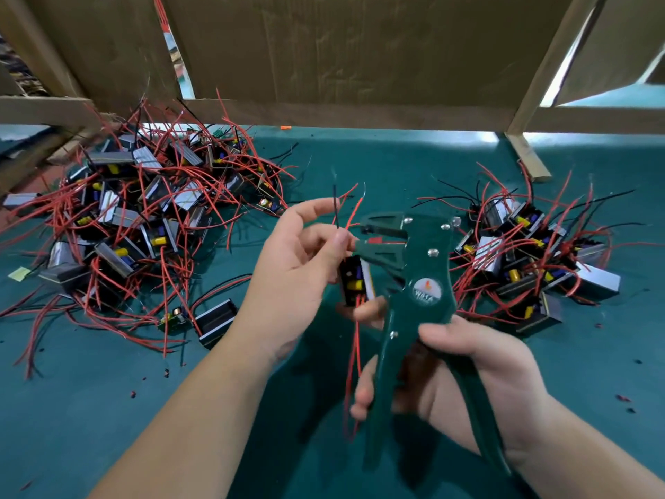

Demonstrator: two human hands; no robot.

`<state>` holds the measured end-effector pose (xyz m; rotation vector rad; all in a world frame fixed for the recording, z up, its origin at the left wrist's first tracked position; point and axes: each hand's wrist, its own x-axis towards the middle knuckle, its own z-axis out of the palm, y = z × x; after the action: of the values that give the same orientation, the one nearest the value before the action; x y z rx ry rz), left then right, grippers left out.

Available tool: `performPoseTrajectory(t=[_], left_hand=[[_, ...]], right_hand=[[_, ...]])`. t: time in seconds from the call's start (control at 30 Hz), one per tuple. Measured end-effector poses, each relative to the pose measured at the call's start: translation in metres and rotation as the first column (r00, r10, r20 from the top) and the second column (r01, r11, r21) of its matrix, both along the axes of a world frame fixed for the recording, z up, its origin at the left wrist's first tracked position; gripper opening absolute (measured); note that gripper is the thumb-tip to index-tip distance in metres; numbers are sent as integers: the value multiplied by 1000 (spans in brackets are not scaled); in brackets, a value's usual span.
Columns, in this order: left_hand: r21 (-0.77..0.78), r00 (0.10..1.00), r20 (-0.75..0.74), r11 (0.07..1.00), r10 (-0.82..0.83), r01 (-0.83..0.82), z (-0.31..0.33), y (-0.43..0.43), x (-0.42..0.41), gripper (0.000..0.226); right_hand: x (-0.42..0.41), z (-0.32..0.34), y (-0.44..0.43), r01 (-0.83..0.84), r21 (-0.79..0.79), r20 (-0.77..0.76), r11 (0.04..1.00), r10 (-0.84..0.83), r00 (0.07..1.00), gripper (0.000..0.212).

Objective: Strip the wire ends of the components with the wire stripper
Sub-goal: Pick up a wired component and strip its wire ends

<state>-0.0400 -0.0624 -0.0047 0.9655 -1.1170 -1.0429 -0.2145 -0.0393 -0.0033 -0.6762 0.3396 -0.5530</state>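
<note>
Two heaps of red-wired components, a left heap and a right heap, lie on the green bench. Between them, the left hand holds one component, pinching its black wire just beside the head of the single wire stripper, whose handles the right hand grips.

L hand & R hand were both bare, nails short & plain. L forearm & R forearm were bare too, up to frame edge; any clothing lay out of view.
</note>
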Motion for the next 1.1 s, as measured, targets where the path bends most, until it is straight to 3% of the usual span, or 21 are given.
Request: performPoseTrajectory(t=[0.1,0.2,0.3,0.37,0.47,0.53,0.6,0.67,0.73,0.83,0.93,1.07,1.1], left_hand=[[53,987,-156,998,-36,45,0,-2,-2,26],[40,995,-83,997,63,-59,0,-4,1,23],[61,973,-79,975,219,-214,1,-7,11,23],[93,937,-75,938,342,-335,3,-9,19,21],[13,857,138,864,497,-503,1,-10,30,22],[-105,727,452,841,516,-531,-3,-10,35,24],[-133,497,766,856,409,-500,-9,-9,36,31],[-28,314,929,885,194,-465,-15,-9,33,48],[26,218,973,900,78,-435,-20,-8,30,52],[-3,269,954,898,135,-439,-19,-6,30,27],[11,396,899,895,186,-445,-14,-7,31,30],[-24,503,828,911,249,-411,-12,-7,29,10],[-33,548,793,917,266,-398,-11,-6,28,14]], right_hand=[[2,1,0,-78,-21,61,997,79,995,60],[1,-1,-1,9,-56,11,998,-8,1000,66],[-5,0,-7,203,-113,-29,973,-207,978,70],[-10,2,-12,371,-188,-58,909,-388,920,59],[-17,4,-19,585,-271,-99,765,-626,773,50],[-21,4,-22,647,-267,-110,715,-689,716,36],[-21,6,-23,649,-229,-118,725,-683,721,29],[-20,6,-23,633,-172,-127,755,-654,746,34],[-18,6,-22,625,-124,-142,771,-637,757,41],[-16,11,-21,616,-66,-174,785,-617,767,32],[-18,13,-21,587,-14,-182,810,-579,795,35],[-19,11,-20,552,-11,-152,834,-547,823,96],[-20,10,-19,539,-34,-132,842,-538,833,109]])
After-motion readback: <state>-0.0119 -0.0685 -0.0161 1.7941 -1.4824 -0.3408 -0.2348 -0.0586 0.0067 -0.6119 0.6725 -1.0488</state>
